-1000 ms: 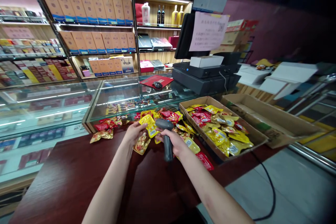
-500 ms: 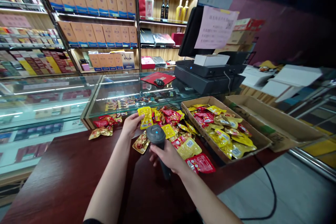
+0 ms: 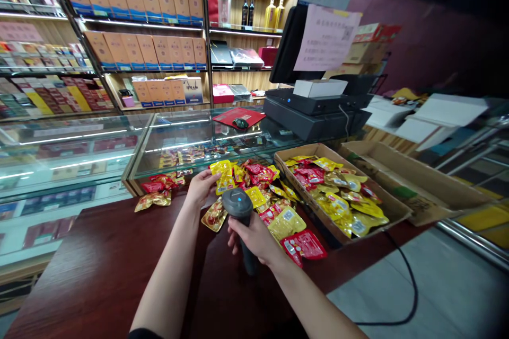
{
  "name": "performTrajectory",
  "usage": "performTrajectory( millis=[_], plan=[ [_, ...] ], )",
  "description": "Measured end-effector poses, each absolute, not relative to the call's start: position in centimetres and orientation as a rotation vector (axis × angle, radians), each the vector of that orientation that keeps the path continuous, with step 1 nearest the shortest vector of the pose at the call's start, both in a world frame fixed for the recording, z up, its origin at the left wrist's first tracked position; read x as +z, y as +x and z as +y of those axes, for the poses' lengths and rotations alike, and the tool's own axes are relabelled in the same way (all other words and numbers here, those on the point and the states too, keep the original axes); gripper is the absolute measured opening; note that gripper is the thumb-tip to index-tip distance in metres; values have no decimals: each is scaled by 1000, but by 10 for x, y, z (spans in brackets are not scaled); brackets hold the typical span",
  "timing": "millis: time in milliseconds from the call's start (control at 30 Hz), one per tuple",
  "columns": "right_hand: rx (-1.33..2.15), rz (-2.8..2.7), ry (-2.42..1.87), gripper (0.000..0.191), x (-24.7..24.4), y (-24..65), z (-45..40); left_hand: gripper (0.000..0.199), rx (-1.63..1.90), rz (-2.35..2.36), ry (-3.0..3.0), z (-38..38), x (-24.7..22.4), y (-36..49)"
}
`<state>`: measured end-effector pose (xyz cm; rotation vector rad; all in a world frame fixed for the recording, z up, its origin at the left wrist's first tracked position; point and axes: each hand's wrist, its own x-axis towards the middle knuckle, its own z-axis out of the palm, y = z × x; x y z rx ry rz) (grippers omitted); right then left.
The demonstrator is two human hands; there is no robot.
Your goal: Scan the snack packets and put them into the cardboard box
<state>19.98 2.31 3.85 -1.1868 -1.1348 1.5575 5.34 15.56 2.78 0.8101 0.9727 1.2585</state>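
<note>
A flat yellow plastic packet [image 3: 224,175] is pinched by the left hand [image 3: 201,187], apparently being scanned with the dark-grey pistol-shaped scanner [image 3: 237,204] clasped in the right hand [image 3: 254,237]; steady alignment seems needed.

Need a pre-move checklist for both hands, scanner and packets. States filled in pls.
1. Left hand has the yellow packet: ok, pinched at its left edge.
2. Right hand has the scanner: ok, wrapped around the handle.
3. Scanner indicator on: ok, blue light showing on top.
4. Held packet's barcode facing scanner: cannot tell, details too small.
5. All other packets inside the filled carton: not ok, loose packets lie on the table beside it.
6. Black cable joined to scanner: cannot tell, no join visible.
</note>
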Motion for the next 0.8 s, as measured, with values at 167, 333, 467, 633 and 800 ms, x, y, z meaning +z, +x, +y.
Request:
performTrajectory(
  millis=[167,333,467,633,800],
  plan=[
    [1554,-1142,-1187,30,37,200,23,40,1264,981,817,155,28,55],
    [1555,-1158,-1188,31,34,201,24,43,1269,968,811,155,28,56],
    [1563,-1158,-1191,32,33,200,23,42,1254,973,797,153,32,56],
    [1447,-1149,-1179,26,44,208,25,40,1240,968,811,152,32,55],
    [1377,-1007,-1137,25,72,228,62,38,1185,925,835,152,31,57]
  ],
)
